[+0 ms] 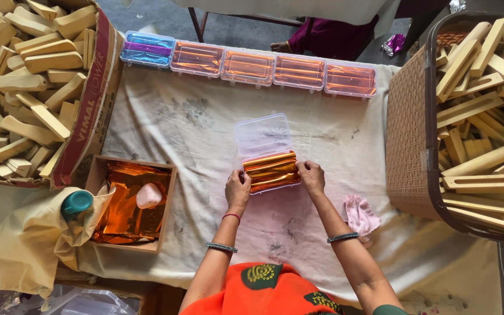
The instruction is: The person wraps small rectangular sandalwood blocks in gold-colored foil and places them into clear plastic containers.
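A small clear plastic box (pixel 270 170) is seen at the centre of the cloth-covered counter (pixel 193 134), its lid (pixel 263 134) swung open toward twelve o'clock; the box is filled with pieces wrapped in orange-gold foil (pixel 269 169). The left hand (pixel 238 189) is placed at the box's eight o'clock corner, its fingers (pixel 244 175) pressed against the box's left edge and the foil; the right hand (pixel 311 177) is set at the three o'clock end, its fingers (pixel 300 168) curled onto the right edge; both hands are closed lightly on the box rather than spread apart. A pink cloth (pixel 360 214) is laid just beside the right forearm, at four o'clock from the box. At twelve o'clock a row of closed clear boxes (pixel 249 66) is lined up along the counter's far edge, four filled with orange foil and the leftmost with blue and purple. At nine o'clock a small cardboard tray (pixel 130 204) holding orange foil sheets and a pale stone is seen; beyond it, at ten o'clock, a large carton of wooden blocks (pixel 30 76) is set. At three o'clock a brown basket (pixel 409 134) heaped with wooden blocks is stood.
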